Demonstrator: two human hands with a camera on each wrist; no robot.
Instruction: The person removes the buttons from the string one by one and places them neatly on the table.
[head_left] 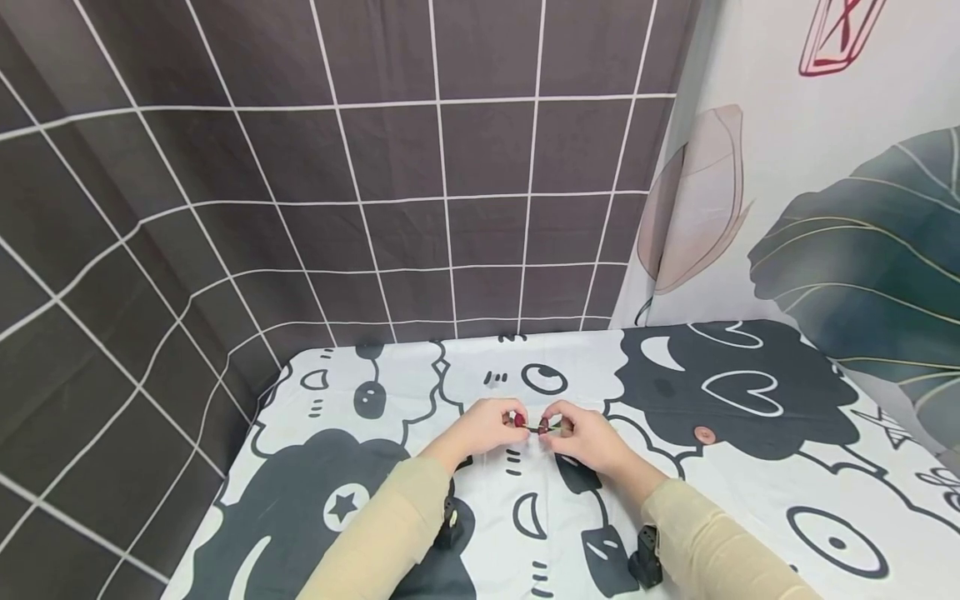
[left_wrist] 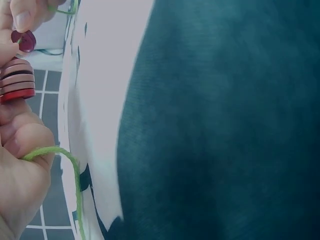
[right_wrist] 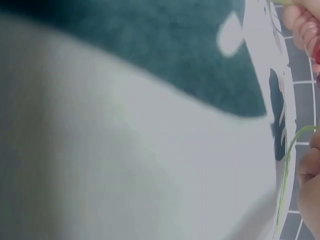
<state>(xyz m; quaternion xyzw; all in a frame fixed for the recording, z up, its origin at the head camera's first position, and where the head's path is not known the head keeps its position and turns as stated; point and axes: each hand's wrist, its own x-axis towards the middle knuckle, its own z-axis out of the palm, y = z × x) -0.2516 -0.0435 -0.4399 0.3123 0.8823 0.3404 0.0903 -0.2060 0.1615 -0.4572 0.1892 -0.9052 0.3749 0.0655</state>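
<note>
In the head view my left hand (head_left: 487, 427) and right hand (head_left: 585, 435) meet above the patterned cloth, fingertips close together. The left wrist view shows my left fingers gripping a stack of several round buttons (left_wrist: 19, 82), dull pink with a bright red one at the end. Just past the stack, my right hand (left_wrist: 30, 14) pinches a dark red button (left_wrist: 27, 42), with a bit of green at its middle. A green cord (left_wrist: 50, 149) comes out of my left hand and hangs down. Green cord (right_wrist: 288, 167) also trails from my right hand in the right wrist view.
A single reddish-brown button (head_left: 704, 435) lies on the black-and-white cartoon cloth (head_left: 555, 367) to the right of my hands. Behind hangs a dark grid-patterned curtain (head_left: 390, 158), with a white leaf-print curtain (head_left: 787, 167) on the right.
</note>
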